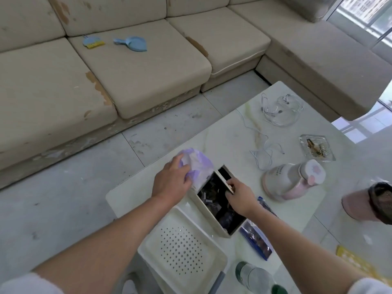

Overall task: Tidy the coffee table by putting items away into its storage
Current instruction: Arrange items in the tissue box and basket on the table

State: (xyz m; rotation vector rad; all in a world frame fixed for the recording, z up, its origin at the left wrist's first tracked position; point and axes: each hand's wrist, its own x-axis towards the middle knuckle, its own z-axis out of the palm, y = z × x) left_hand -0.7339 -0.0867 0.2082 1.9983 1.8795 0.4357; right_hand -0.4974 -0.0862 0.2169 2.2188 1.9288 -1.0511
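On the pale marble coffee table [229,132], a cream box [212,221] stands open, with dark items inside. My left hand [171,181] grips a purple and white plastic packet [197,164] just left of the box's far end. My right hand [239,196] pinches the box's right rim near a thin pale flap. In front of the box lies a cream perforated tray [182,249]. A dark blue packet [254,236] rests under my right forearm, beside the box.
White cables [275,111] lie tangled at the table's far end, near a glass ashtray [317,146]. A pink jar [294,179] lies on its side. A pink cap [360,204], a plastic bottle [254,276] and a yellow mat [356,262] sit nearer. The beige sofa [127,71] holds a brush and dustpan.
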